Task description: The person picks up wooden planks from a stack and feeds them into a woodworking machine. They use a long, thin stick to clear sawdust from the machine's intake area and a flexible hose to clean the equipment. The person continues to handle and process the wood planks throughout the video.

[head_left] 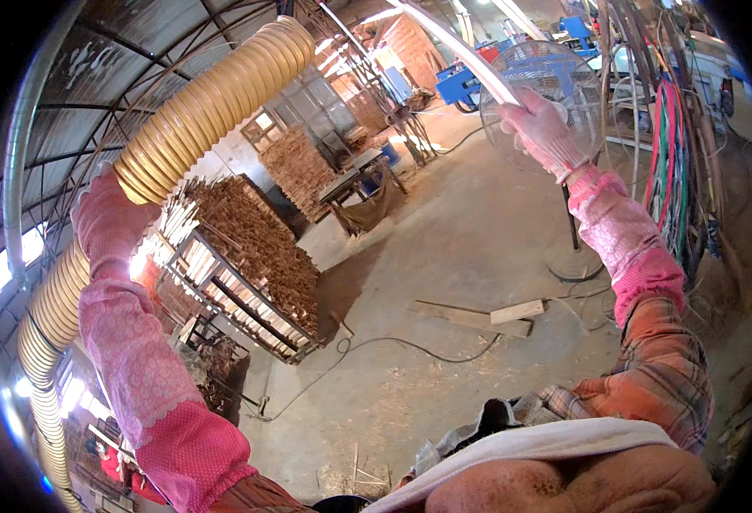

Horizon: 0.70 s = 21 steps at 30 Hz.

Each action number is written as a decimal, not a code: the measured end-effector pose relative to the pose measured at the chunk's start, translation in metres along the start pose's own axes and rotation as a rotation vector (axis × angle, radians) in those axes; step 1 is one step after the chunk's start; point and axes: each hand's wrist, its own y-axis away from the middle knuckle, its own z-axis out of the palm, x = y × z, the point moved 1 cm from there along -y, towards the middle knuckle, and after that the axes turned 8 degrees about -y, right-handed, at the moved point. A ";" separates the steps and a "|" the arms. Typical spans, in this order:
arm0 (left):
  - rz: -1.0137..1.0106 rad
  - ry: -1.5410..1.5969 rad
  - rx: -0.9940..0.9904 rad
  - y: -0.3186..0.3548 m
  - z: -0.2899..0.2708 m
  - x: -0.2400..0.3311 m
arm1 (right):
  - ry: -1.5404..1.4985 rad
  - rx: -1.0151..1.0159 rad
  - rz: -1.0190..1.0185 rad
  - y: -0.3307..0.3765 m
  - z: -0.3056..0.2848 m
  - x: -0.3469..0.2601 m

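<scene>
Gripping overhead: left hand [106, 224] closed round yellow ribbed duct hose [209, 103], right hand [540, 128] clamped on white tube [466, 56], pedestal fan [556, 85] just behind.

Head view, tilted across workshop

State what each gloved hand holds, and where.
The left hand presses the ribbed yellow hose on its curved side; the right hand grips a white strip near its lower end.

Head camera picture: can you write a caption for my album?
Two gloved hands raised in a wood workshop: left hand on a ribbed yellow hose, right hand gripping a white strip.
</scene>
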 end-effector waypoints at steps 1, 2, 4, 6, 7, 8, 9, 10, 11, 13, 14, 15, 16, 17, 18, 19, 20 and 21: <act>-0.003 0.005 -0.001 -0.002 -0.002 0.000 | 0.025 0.003 -0.020 -0.002 -0.002 0.001; -0.016 0.008 0.012 -0.004 -0.009 -0.005 | -0.002 0.013 -0.024 -0.005 -0.005 0.002; -0.049 -0.010 0.032 -0.009 -0.018 -0.010 | -0.053 0.022 -0.021 -0.004 -0.003 0.010; -0.110 -0.012 -0.025 -0.017 -0.034 -0.015 | -0.093 0.051 -0.031 0.001 0.003 0.008; -0.136 -0.016 -0.055 -0.020 -0.046 -0.014 | -0.116 0.066 -0.029 0.003 0.006 0.007; -0.162 -0.023 -0.024 -0.019 -0.053 -0.007 | -0.101 0.074 -0.063 0.001 0.006 0.010; -0.165 0.026 -0.104 -0.017 -0.065 0.001 | -0.088 0.084 -0.096 -0.001 0.005 0.013; -0.161 0.082 -0.191 -0.007 -0.096 0.020 | -0.065 0.097 -0.124 -0.003 0.002 0.017; -0.157 0.115 -0.273 0.002 -0.136 0.036 | -0.133 0.074 -0.098 -0.002 0.002 0.019; -0.169 0.089 -0.239 -0.014 -0.150 0.033 | -0.294 0.022 -0.042 0.000 0.008 0.022; -0.189 0.071 -0.136 -0.039 -0.100 0.009 | -0.257 0.030 -0.050 -0.001 0.013 0.023; -0.202 0.044 -0.019 -0.055 -0.083 0.000 | -0.235 0.048 -0.060 -0.001 0.011 0.022; -0.198 0.049 -0.006 -0.057 -0.095 0.009 | -0.213 0.066 -0.072 -0.005 0.008 0.020; -0.196 0.039 0.018 -0.059 -0.101 0.018 | -0.224 0.058 -0.082 -0.009 0.003 0.022; -0.196 0.034 0.036 -0.063 -0.104 0.026 | -0.235 0.051 -0.091 -0.014 -0.002 0.024; -0.202 0.029 0.042 -0.067 -0.103 0.031 | -0.241 0.040 -0.100 -0.017 -0.002 0.027; -0.207 0.022 0.048 -0.070 -0.100 0.035 | -0.266 0.047 -0.087 -0.019 -0.002 0.029; -0.214 0.020 0.058 -0.073 -0.099 0.037 | -0.289 0.054 -0.073 -0.021 -0.002 0.031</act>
